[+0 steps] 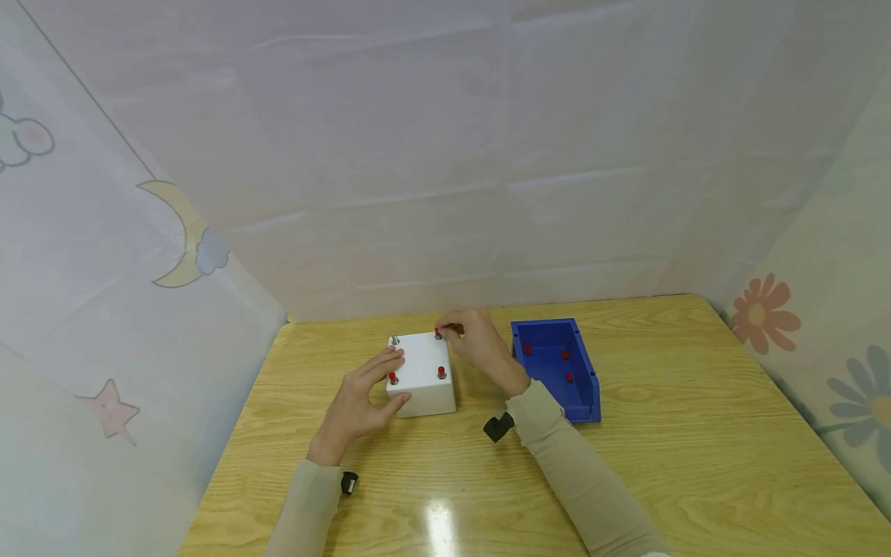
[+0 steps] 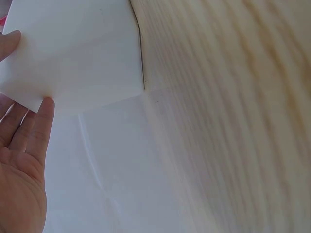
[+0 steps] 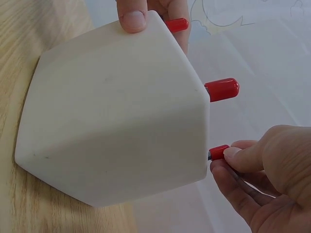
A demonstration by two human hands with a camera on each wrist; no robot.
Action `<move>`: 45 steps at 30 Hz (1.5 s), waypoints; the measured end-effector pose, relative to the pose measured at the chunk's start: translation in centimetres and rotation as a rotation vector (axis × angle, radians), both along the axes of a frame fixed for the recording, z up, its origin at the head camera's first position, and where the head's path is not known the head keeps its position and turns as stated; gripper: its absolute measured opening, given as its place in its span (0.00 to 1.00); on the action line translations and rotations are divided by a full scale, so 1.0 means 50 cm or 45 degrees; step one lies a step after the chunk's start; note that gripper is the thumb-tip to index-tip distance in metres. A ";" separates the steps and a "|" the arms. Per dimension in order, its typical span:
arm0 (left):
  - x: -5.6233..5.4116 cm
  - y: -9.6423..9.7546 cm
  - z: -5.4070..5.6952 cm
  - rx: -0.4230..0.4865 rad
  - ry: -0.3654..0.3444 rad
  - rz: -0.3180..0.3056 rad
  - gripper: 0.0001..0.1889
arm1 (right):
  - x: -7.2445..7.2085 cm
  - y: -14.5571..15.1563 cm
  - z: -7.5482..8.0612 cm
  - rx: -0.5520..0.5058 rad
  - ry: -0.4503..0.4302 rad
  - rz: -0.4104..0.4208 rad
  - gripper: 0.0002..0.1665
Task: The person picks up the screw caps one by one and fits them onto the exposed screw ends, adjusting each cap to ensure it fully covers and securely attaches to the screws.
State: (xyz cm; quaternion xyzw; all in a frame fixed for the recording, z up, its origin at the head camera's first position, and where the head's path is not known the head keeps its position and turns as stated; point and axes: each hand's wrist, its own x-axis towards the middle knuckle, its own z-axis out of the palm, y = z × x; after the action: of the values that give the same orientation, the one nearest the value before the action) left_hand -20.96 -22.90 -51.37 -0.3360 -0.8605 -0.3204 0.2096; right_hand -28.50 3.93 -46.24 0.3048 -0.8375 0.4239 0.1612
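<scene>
Red cap [image 3: 219,152] in the fingertip pinch of the right hand [image 1: 476,338], atop white block [image 3: 112,107]

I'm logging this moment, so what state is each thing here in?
White box: resting on the table
Near-left red cap: on its stud
Near-right red cap: on its stud
Far-right red cap: on its stud, pinched
Far-left stud: uncapped
Blue bin: open-topped, three loose caps inside
Left hand: touching the box
Right hand: pinching the far-right cap
</scene>
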 end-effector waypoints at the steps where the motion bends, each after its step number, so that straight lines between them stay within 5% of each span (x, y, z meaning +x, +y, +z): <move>1: 0.000 0.000 0.000 0.000 -0.002 0.001 0.31 | 0.000 0.000 -0.001 0.000 -0.001 0.001 0.09; 45: 0.000 0.002 0.005 0.013 0.003 -0.020 0.31 | -0.001 -0.001 -0.008 -0.015 -0.072 -0.012 0.10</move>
State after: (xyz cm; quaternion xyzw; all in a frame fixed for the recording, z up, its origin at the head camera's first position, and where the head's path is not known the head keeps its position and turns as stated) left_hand -20.98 -22.80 -51.11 -0.3421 -0.8559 -0.3260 0.2099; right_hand -28.57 3.89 -46.63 0.2878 -0.8406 0.4365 0.1413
